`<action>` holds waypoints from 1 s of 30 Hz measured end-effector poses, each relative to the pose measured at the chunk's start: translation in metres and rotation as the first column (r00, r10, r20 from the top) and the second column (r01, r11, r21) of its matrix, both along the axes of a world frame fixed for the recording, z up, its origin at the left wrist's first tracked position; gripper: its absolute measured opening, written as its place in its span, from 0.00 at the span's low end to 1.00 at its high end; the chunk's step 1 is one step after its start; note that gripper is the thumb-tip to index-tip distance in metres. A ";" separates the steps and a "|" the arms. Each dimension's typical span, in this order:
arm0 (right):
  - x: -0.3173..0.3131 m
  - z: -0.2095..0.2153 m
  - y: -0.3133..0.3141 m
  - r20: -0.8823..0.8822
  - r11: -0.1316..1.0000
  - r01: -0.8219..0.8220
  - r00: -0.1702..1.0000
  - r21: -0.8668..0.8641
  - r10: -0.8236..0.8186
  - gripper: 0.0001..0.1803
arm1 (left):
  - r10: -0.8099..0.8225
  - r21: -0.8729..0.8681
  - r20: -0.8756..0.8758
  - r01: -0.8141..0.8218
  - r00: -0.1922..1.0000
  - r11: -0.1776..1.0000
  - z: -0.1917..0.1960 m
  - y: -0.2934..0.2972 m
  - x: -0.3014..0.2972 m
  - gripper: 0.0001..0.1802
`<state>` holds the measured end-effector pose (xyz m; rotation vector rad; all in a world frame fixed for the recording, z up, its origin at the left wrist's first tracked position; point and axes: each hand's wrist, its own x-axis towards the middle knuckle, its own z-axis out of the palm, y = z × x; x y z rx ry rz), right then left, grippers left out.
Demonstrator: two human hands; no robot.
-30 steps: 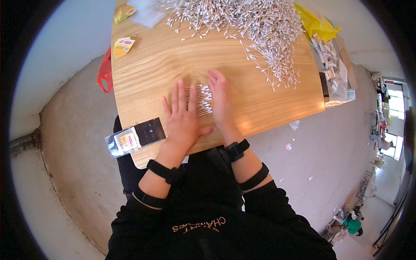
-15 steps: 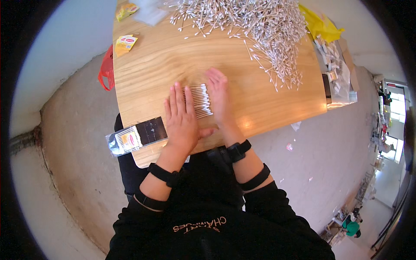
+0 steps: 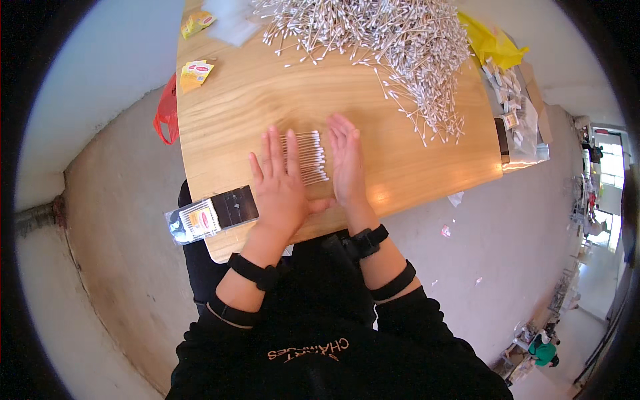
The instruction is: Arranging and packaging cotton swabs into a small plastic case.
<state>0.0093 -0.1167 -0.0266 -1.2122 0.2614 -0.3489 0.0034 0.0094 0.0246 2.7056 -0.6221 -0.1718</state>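
Observation:
A row of white cotton swabs [image 3: 308, 157] lies side by side on the wooden table [image 3: 413, 167], their right tips roughly lined up. My left hand [image 3: 275, 180] is flat with fingers stretched out, covering the left ends of the row. On the other side my right hand [image 3: 347, 163] stands on edge, fingers extended, a small gap from the swab tips. Neither hand grips anything. Left of my left hand lies a clear packet of swabs [image 3: 199, 222] with a yellow-and-white label, on a dark flat strip [image 3: 235, 207].
A large heap of loose swabs [image 3: 400, 47] covers the table's far side. Yellow cards [image 3: 196, 73] lie at the far left, near a clear plastic sheet [image 3: 233, 23]. A red bag [image 3: 167, 112] hangs by the left edge. At right are a yellow bag [image 3: 492, 41] and small packs [image 3: 510, 100].
My right hand has shifted slightly right, away from the swab tips, and turned more onto its edge. My left hand stays over the row.

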 end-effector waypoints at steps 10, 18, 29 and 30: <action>0.018 -0.003 0.010 0.027 0.974 -0.152 0.987 -0.169 0.158 0.29 | -0.048 0.006 -0.036 0.049 0.998 0.999 -0.011 -0.001 0.006 0.76; 0.009 -0.001 0.001 -0.008 0.987 -0.083 0.997 -0.134 0.083 0.26 | -0.061 0.142 -0.028 0.064 0.998 0.988 -0.003 -0.002 0.003 0.74; 0.008 0.015 -0.010 -0.141 0.583 -0.006 0.972 -0.812 -0.187 0.21 | -0.078 0.051 -0.037 0.080 0.996 0.996 -0.011 0.003 -0.002 0.72; 0.009 0.016 -0.011 -0.047 0.406 0.033 0.981 -0.913 -0.186 0.19 | -0.079 0.048 -0.036 0.081 0.996 0.996 -0.010 0.003 -0.002 0.72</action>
